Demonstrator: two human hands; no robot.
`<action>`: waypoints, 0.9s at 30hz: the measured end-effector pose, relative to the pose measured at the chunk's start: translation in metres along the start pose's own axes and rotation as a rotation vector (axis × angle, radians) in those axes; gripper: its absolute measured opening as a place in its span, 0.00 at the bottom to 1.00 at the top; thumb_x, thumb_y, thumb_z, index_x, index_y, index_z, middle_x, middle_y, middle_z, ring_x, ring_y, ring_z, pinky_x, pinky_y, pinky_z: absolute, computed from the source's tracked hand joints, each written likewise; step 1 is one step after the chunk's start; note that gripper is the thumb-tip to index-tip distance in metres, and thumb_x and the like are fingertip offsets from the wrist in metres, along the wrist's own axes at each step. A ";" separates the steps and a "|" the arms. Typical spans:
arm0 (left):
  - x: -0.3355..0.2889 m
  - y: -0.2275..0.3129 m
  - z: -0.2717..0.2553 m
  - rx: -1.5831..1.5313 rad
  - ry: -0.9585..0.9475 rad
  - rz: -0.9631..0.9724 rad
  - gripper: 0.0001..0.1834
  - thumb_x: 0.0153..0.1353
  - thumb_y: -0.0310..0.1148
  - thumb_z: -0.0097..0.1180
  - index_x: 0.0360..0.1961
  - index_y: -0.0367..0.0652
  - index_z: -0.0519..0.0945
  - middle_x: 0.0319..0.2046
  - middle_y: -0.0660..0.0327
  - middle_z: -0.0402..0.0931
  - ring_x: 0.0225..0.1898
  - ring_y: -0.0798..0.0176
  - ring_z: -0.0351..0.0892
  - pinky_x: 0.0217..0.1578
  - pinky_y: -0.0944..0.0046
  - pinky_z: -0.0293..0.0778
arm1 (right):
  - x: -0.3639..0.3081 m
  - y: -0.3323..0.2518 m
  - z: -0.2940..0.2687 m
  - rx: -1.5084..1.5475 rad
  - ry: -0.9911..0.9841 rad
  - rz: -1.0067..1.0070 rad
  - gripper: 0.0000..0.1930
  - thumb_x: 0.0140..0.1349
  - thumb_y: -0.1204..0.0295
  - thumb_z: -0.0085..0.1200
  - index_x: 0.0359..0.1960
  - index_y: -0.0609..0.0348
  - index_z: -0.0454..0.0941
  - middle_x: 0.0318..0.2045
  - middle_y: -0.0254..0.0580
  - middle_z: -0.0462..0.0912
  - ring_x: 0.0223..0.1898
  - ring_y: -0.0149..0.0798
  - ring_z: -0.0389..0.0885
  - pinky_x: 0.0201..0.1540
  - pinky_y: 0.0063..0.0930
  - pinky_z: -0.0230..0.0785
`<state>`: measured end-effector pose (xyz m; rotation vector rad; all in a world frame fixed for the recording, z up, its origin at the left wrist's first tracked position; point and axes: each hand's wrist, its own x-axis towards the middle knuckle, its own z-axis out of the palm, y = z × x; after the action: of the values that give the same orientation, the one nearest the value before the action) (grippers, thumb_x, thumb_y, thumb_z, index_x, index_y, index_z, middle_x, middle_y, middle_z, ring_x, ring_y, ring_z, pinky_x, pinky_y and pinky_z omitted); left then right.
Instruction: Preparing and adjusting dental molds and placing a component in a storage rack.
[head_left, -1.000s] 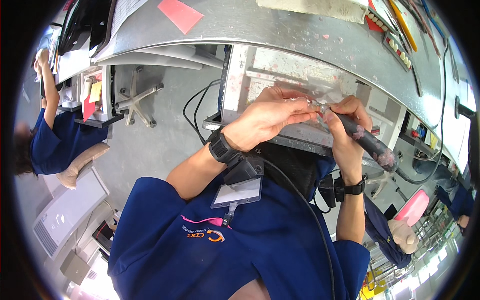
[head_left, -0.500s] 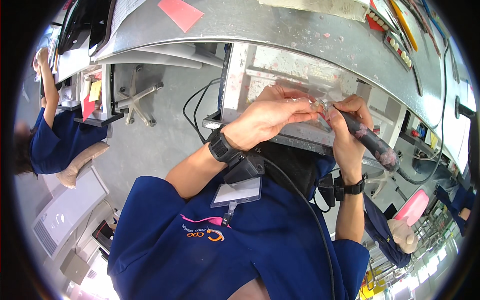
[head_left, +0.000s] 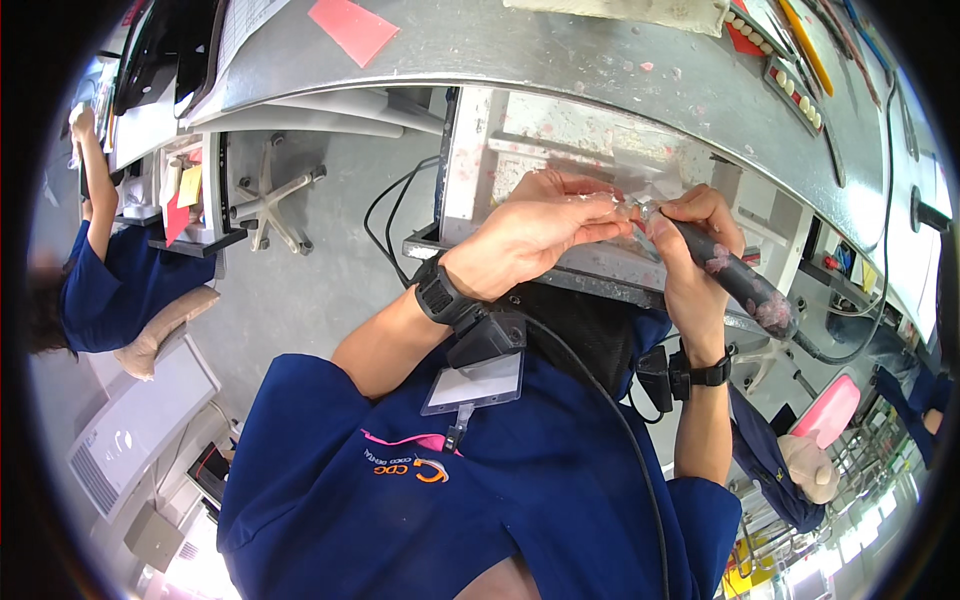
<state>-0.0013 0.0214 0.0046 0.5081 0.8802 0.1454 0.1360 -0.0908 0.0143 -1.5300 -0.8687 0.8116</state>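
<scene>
My right hand (head_left: 697, 275) grips a dark corded rotary handpiece (head_left: 738, 278), its body smeared with pink patches. The handpiece slants up and to the left, its metal front end by my fingertips. Facing it, my left hand (head_left: 530, 232) pinches a small pale piece (head_left: 627, 210), mostly covered by the fingers; its kind cannot be made out. White specks lie on the left fingers. The tool tip and the piece are very close together, and whether they touch is unclear. Both hands are over an open pull-out drawer (head_left: 468, 165) stained with pink and white residue.
A metal bench (head_left: 560, 55) curves above the drawer, bearing a pink sheet (head_left: 354, 30), strips of artificial teeth (head_left: 795, 97) and a yellow-handled tool (head_left: 806, 45). The handpiece cord (head_left: 880, 270) runs along the right. A seated co-worker (head_left: 130, 275) is at far left.
The handpiece has shifted slightly left and its front end sits nearer the left fingertips. My left hand has barely moved.
</scene>
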 end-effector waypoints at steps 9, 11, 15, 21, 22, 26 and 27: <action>-0.001 0.000 0.001 -0.029 -0.008 0.007 0.12 0.63 0.19 0.49 0.47 0.24 0.71 0.41 0.44 0.78 0.42 0.55 0.81 0.46 0.66 0.79 | -0.002 -0.002 0.000 -0.006 0.007 0.020 0.06 0.55 0.79 0.57 0.29 0.64 0.72 0.27 0.33 0.74 0.30 0.24 0.72 0.36 0.19 0.66; -0.004 0.003 0.001 -0.015 -0.027 0.011 0.12 0.63 0.19 0.49 0.47 0.24 0.71 0.41 0.44 0.78 0.42 0.55 0.81 0.46 0.65 0.79 | -0.002 -0.001 0.002 0.015 0.031 0.013 0.05 0.55 0.79 0.57 0.30 0.64 0.72 0.28 0.33 0.73 0.30 0.24 0.72 0.36 0.18 0.65; -0.003 0.001 0.001 -0.014 -0.044 0.009 0.12 0.62 0.19 0.50 0.46 0.24 0.71 0.41 0.44 0.78 0.41 0.56 0.81 0.46 0.65 0.79 | -0.003 0.001 0.003 0.035 0.073 0.013 0.05 0.55 0.79 0.56 0.30 0.64 0.72 0.27 0.33 0.73 0.30 0.24 0.71 0.35 0.18 0.65; -0.001 -0.001 -0.002 -0.032 -0.071 0.027 0.12 0.62 0.19 0.50 0.46 0.25 0.71 0.41 0.45 0.79 0.41 0.56 0.81 0.46 0.66 0.79 | -0.001 0.000 0.002 -0.010 0.054 0.002 0.05 0.56 0.80 0.56 0.30 0.64 0.72 0.28 0.34 0.73 0.30 0.24 0.72 0.35 0.19 0.66; -0.002 -0.001 -0.002 -0.037 -0.075 0.030 0.12 0.62 0.19 0.50 0.46 0.25 0.71 0.41 0.45 0.79 0.41 0.56 0.81 0.46 0.66 0.79 | -0.002 0.000 0.002 -0.016 0.051 -0.001 0.05 0.56 0.80 0.56 0.30 0.64 0.72 0.28 0.34 0.73 0.30 0.24 0.72 0.35 0.19 0.66; -0.002 0.001 -0.001 -0.028 -0.074 0.027 0.11 0.62 0.19 0.50 0.45 0.25 0.71 0.40 0.44 0.79 0.41 0.56 0.81 0.46 0.65 0.79 | 0.000 -0.001 0.003 -0.004 0.037 -0.008 0.05 0.55 0.80 0.57 0.30 0.65 0.72 0.28 0.35 0.73 0.30 0.25 0.72 0.35 0.20 0.67; -0.003 0.002 -0.001 -0.027 -0.066 0.024 0.11 0.62 0.19 0.50 0.45 0.25 0.71 0.40 0.44 0.79 0.41 0.56 0.81 0.46 0.65 0.79 | 0.000 -0.003 0.002 -0.017 0.035 0.003 0.05 0.55 0.80 0.57 0.30 0.65 0.72 0.28 0.35 0.73 0.30 0.25 0.73 0.35 0.20 0.67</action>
<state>-0.0037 0.0222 0.0069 0.4954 0.8067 0.1612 0.1336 -0.0897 0.0168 -1.5564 -0.8496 0.7785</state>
